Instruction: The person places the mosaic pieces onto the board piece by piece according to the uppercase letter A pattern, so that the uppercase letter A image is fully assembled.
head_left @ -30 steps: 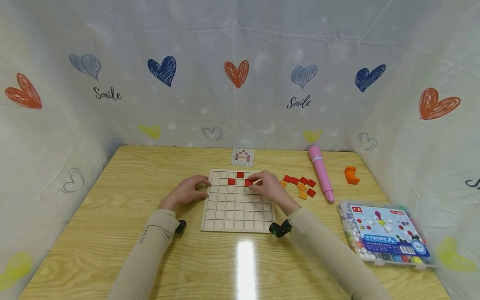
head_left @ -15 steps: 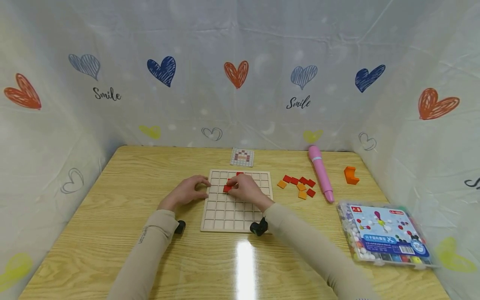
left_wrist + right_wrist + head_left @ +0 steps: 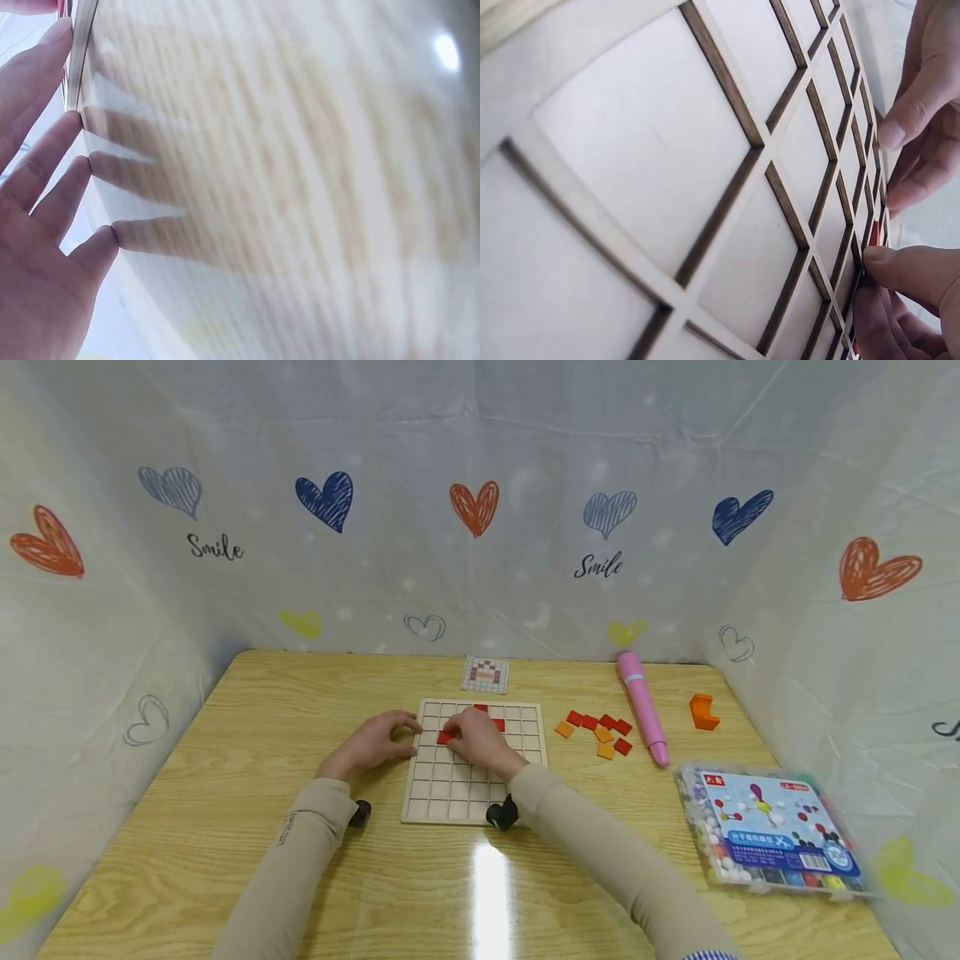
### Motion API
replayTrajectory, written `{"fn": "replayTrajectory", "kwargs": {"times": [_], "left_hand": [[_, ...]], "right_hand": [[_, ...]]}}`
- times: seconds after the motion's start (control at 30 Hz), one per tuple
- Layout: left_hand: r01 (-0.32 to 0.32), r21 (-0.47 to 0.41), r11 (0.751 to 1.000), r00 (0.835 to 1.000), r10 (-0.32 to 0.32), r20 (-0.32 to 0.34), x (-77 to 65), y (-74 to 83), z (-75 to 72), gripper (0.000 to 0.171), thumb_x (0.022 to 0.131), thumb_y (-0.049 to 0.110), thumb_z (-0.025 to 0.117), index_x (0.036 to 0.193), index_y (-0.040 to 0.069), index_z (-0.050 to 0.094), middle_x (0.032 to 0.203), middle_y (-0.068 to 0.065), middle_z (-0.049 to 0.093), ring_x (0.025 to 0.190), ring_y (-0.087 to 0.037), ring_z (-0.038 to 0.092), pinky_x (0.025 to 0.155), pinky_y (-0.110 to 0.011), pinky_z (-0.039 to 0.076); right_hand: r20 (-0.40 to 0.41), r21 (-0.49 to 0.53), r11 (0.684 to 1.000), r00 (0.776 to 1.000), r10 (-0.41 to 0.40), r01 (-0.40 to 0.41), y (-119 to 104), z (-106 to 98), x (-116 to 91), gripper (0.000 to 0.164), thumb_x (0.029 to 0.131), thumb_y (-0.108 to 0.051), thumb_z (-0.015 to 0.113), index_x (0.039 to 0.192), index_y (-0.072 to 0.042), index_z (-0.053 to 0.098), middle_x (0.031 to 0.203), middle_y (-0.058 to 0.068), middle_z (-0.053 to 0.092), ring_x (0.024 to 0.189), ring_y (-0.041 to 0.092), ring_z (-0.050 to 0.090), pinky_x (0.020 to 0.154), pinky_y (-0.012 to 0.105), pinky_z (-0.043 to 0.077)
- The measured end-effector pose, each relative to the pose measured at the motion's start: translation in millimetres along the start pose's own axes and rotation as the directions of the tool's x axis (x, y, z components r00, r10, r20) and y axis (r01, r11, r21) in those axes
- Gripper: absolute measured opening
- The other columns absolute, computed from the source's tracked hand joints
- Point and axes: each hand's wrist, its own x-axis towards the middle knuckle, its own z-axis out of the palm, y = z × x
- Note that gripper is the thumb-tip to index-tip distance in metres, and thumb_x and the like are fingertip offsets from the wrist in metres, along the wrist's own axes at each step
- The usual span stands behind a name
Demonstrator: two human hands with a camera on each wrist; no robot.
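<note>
A wooden grid board [image 3: 438, 811] lies flat on the table. My right hand [image 3: 480, 739] is over its upper left part, with thumb and fingers pinching a red square tile [image 3: 445, 737] low at a cell. In the right wrist view the thumb [image 3: 907, 274] presses by the red tile [image 3: 874, 234]. Two other red tiles show on the board, one near the top edge [image 3: 481, 707] and one to its lower right [image 3: 498, 724]. My left hand [image 3: 371, 743] rests at the board's left edge; its fingers [image 3: 56, 169] are spread, tips on the table and thumb at the edge.
Several loose red tiles [image 3: 590, 722] and orange tiles [image 3: 605, 750] lie right of the board. Behind it is a pattern card [image 3: 485, 675]. Farther right are a pink pen-shaped stick [image 3: 642, 706], an orange block [image 3: 703, 711] and a clear box of beads [image 3: 780, 827].
My right hand has let go of a red tile at the board's upper right and moved left, now with another red tile at a cell there. My left hand has stayed put.
</note>
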Motion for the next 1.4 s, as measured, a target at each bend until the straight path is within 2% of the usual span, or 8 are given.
{"fn": "replayTrajectory", "kwargs": {"times": [0.2,0.83,0.93,1.17,1.27,1.4], "left_hand": [[-0.010,0.000,1.000,1.000,0.010,-0.004,0.4,0.4,0.2,0.033,0.087,0.011,0.074,0.119,0.004,0.065,0.144,-0.020,0.047,0.139,-0.040,0.034,0.116,-0.054,0.025],[-0.003,0.021,1.000,1.000,0.003,0.007,-0.3,3.2,0.6,0.035,0.088,0.012,0.074,0.121,0.004,0.064,0.145,-0.021,0.045,0.139,-0.040,0.033,0.116,-0.055,0.025],[0.001,0.022,1.000,1.000,-0.001,0.009,0.0,3.0,1.1,0.034,0.088,0.012,0.073,0.121,0.004,0.064,0.146,-0.020,0.045,0.139,-0.040,0.033,0.116,-0.055,0.024],[0.012,0.037,0.999,1.000,-0.012,0.009,0.9,3.1,1.9,0.033,0.089,0.012,0.072,0.121,0.005,0.064,0.147,-0.020,0.043,0.140,-0.041,0.031,0.117,-0.055,0.022],[0.017,0.039,0.999,1.000,-0.017,0.010,0.5,3.5,2.0,0.033,0.090,0.012,0.072,0.121,0.005,0.064,0.148,-0.020,0.043,0.141,-0.041,0.030,0.117,-0.054,0.022],[0.015,0.041,0.999,1.000,-0.015,0.012,-0.5,4.3,2.1,0.034,0.090,0.012,0.072,0.122,0.004,0.063,0.147,-0.020,0.043,0.141,-0.041,0.030,0.117,-0.054,0.022]], "right_hand": [[0.000,-0.017,1.000,1.000,0.013,-0.013,1.1,1.8,1.4,0.022,0.087,-0.002,0.068,0.108,-0.002,0.074,0.103,0.010,0.070,0.097,0.023,0.058,0.086,0.034,0.051],[-0.010,-0.026,1.000,1.000,0.000,0.000,0.1,1.7,-1.7,0.021,0.089,-0.002,0.066,0.108,-0.004,0.075,0.104,0.008,0.070,0.096,0.020,0.060,0.083,0.031,0.052],[-0.029,0.012,1.000,1.000,0.006,-0.006,0.0,-2.0,-9.7,0.022,0.090,-0.004,0.065,0.110,-0.004,0.074,0.106,0.009,0.069,0.095,0.021,0.058,0.083,0.033,0.051],[-0.114,0.140,0.989,0.992,0.057,-0.041,10.1,-15.1,-43.4,0.025,0.093,-0.009,0.065,0.117,-0.003,0.070,0.113,0.012,0.066,0.091,0.021,0.066,0.081,0.035,0.056],[-0.173,0.188,0.978,0.978,0.118,-0.085,19.4,-22.2,-58.7,0.028,0.092,-0.012,0.069,0.119,-0.003,0.070,0.113,0.011,0.066,0.092,0.021,0.066,0.082,0.037,0.056],[-0.227,0.282,0.945,0.945,0.236,-0.168,33.8,-32.9,-80.0,0.032,0.091,-0.016,0.071,0.121,-0.005,0.069,0.113,0.009,0.066,0.097,0.024,0.065,0.085,0.040,0.055]]}}
